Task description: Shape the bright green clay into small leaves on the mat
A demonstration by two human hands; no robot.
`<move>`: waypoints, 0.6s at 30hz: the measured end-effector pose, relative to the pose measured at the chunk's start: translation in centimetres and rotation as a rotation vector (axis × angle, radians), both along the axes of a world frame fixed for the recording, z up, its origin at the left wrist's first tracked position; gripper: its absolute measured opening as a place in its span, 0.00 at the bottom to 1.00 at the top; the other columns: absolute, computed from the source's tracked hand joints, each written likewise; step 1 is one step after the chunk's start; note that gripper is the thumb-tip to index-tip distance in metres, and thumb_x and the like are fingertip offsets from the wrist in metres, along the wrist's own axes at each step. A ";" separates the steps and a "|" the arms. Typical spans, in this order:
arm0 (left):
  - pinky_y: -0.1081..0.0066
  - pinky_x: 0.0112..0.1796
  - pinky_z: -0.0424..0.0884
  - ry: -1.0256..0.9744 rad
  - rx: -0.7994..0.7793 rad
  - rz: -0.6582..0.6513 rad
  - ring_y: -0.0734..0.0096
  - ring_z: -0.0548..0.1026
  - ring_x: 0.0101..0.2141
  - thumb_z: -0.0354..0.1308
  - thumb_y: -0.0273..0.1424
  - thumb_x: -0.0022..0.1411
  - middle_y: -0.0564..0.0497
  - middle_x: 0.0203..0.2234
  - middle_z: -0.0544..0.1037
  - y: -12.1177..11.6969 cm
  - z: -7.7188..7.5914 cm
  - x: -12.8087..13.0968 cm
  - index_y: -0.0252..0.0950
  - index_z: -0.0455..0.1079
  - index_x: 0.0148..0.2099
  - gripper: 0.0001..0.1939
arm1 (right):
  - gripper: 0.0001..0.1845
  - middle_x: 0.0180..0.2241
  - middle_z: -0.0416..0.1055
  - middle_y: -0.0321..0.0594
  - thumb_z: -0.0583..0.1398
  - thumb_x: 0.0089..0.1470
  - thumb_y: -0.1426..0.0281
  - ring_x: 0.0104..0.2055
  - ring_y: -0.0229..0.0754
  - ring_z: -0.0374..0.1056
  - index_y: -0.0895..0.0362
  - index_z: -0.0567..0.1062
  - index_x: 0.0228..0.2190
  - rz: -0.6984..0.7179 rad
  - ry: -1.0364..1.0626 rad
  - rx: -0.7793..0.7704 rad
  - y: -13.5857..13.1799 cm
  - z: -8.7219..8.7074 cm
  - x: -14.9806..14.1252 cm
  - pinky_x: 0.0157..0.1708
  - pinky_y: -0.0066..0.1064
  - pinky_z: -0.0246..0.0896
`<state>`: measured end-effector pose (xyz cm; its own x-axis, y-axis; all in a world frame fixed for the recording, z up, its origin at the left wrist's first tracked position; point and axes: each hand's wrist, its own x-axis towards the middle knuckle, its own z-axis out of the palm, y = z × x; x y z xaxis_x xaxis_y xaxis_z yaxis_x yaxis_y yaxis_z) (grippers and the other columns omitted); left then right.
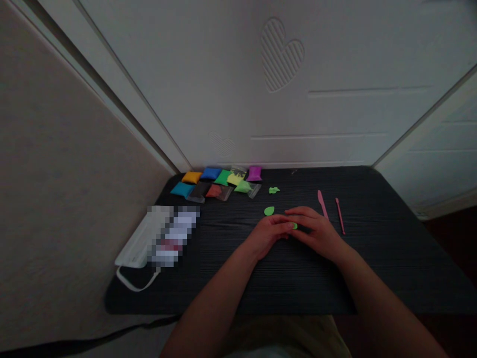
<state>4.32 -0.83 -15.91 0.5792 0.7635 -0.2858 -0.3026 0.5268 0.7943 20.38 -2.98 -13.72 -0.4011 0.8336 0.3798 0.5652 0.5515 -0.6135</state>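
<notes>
Both of my hands meet at the middle of a small black table (372, 258). My left hand (269, 234) and my right hand (316, 229) have their fingers closed together round a small piece of green clay (294, 226), of which only a bit shows between the fingertips. A flat, leaf-shaped green clay piece (269, 211) lies just beyond my left hand. A crumpled green clay scrap (274, 190) lies farther back.
Several small bags of coloured clay (219, 183) lie in two rows at the back left. Two pink modelling tools (322, 204) (340, 216) lie right of my hands. A white face mask with a blurred package (156, 238) sits at the left edge. A white panelled wall stands behind.
</notes>
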 end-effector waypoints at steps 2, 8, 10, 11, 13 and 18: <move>0.71 0.34 0.61 0.006 0.013 -0.021 0.77 0.69 0.28 0.61 0.29 0.46 0.51 0.27 0.72 0.0 0.1 0.0 0.31 0.70 0.33 0.10 | 0.15 0.43 0.67 0.40 0.57 0.49 0.69 0.47 0.41 0.62 0.52 0.70 0.42 0.005 0.002 0.001 0.0 0.0 -0.1 0.47 0.36 0.59; 0.67 0.39 0.61 -0.002 0.028 -0.048 0.72 0.70 0.31 0.61 0.28 0.46 0.50 0.27 0.72 0.0 0.1 0.0 0.30 0.70 0.34 0.10 | 0.15 0.43 0.67 0.40 0.57 0.49 0.68 0.46 0.41 0.63 0.51 0.70 0.42 0.012 0.012 0.009 -0.1 0.1 -0.3 0.46 0.37 0.60; 0.67 0.39 0.61 -0.009 0.022 -0.049 0.72 0.70 0.31 0.61 0.28 0.46 0.49 0.28 0.72 0.0 0.1 -0.1 0.30 0.71 0.34 0.11 | 0.15 0.43 0.68 0.40 0.57 0.50 0.68 0.46 0.42 0.63 0.50 0.70 0.42 0.016 0.015 0.007 -0.1 0.2 -0.3 0.45 0.37 0.61; 0.67 0.39 0.61 -0.009 0.019 -0.048 0.72 0.70 0.31 0.61 0.28 0.46 0.49 0.28 0.73 0.0 0.2 -0.1 0.30 0.71 0.34 0.11 | 0.15 0.43 0.68 0.40 0.57 0.50 0.68 0.46 0.42 0.63 0.50 0.70 0.42 0.018 0.017 0.006 -0.1 0.2 -0.3 0.45 0.37 0.61; 0.67 0.39 0.61 -0.005 0.011 -0.043 0.73 0.70 0.30 0.62 0.29 0.45 0.49 0.29 0.73 -0.1 0.3 -0.1 0.30 0.71 0.34 0.11 | 0.15 0.43 0.67 0.40 0.57 0.50 0.68 0.46 0.42 0.62 0.50 0.70 0.42 0.022 0.022 0.002 -0.1 0.3 -0.3 0.46 0.38 0.60; 0.68 0.39 0.61 -0.011 0.000 -0.055 0.74 0.70 0.30 0.62 0.28 0.45 0.49 0.29 0.73 -0.1 0.5 -0.1 0.31 0.72 0.34 0.11 | 0.16 0.43 0.68 0.40 0.57 0.50 0.68 0.46 0.43 0.63 0.50 0.70 0.42 0.022 0.031 -0.001 -0.2 0.4 -0.3 0.45 0.39 0.61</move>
<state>4.19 -0.96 -15.45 0.6233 0.7305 -0.2790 -0.2822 0.5429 0.7910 20.05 -3.19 -13.32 -0.4072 0.8251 0.3918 0.5340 0.5630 -0.6308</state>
